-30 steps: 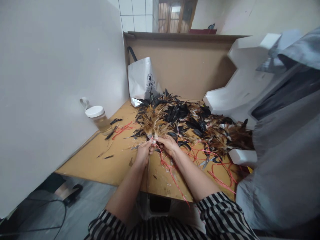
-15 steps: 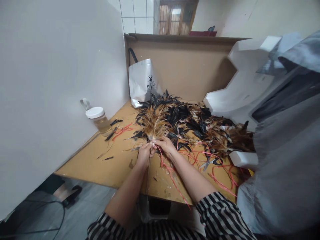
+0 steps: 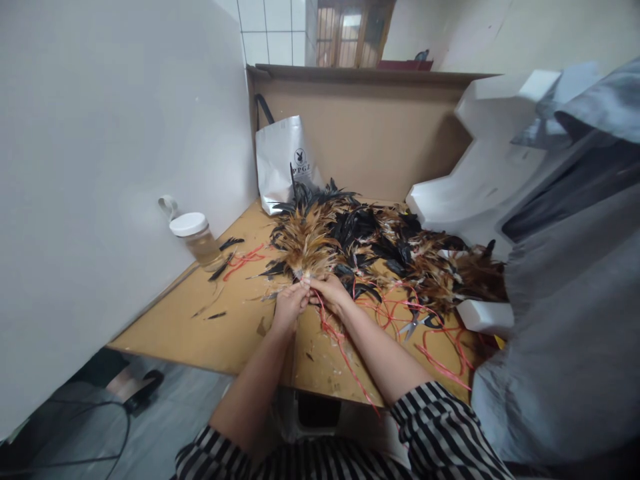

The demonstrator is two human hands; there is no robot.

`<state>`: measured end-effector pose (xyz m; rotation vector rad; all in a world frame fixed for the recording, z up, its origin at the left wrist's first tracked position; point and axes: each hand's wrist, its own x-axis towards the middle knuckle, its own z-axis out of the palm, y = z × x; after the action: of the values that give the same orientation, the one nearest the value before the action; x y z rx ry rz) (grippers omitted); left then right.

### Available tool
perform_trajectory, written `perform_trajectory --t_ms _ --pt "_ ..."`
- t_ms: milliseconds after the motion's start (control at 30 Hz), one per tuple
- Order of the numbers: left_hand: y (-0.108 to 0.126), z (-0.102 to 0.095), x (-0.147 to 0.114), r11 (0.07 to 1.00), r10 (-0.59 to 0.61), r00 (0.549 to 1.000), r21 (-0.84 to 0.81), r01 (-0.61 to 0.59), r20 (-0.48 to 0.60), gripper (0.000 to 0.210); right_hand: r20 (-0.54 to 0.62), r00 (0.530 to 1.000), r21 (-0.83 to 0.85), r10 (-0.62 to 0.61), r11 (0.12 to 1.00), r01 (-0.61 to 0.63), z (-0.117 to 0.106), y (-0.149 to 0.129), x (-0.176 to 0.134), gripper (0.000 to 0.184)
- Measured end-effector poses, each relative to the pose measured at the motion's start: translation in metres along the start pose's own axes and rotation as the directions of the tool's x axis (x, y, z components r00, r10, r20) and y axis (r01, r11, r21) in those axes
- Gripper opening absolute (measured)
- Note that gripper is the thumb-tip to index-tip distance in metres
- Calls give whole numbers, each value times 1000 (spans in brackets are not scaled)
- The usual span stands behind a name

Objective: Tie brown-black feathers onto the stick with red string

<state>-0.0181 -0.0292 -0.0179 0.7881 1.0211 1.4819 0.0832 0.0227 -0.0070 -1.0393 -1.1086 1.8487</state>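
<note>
A fan-shaped bunch of tan and brown feathers (image 3: 306,241) stands up from the wooden table (image 3: 235,323), gripped at its base by both hands. My left hand (image 3: 287,305) pinches the quill ends from the left. My right hand (image 3: 330,292) closes on the same base from the right. A red string (image 3: 345,353) runs from between the fingers down across the table to its front edge. Behind the bunch lies a wide heap of black and brown feathers (image 3: 395,250).
A white-lidded jar (image 3: 196,237) stands by the left wall, a white paper bag (image 3: 285,163) at the back. Scissors (image 3: 417,323) lie among loose red strings (image 3: 440,353) on the right. White foam pieces (image 3: 480,180) and grey fabric (image 3: 570,300) fill the right side.
The hands stay together at the base of the feather bunch, shifting only slightly. The bunch has tilted a little.
</note>
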Motion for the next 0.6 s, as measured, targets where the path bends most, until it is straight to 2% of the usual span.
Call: perform_trajectory --t_ms 100,300,600 --pt "2 1 0 999 -18 1000 38 18 -3 37 47 998 -51 48 998 -46 -5 1 2 43" --pt "3 1 -1 991 -19 1000 133 21 -20 36 103 992 -165 67 985 -50 -12 1 3 48" --pt "6 0 -10 978 23 997 208 -7 -74 32 96 995 -80 -24 996 32 -12 -4 -7 43"
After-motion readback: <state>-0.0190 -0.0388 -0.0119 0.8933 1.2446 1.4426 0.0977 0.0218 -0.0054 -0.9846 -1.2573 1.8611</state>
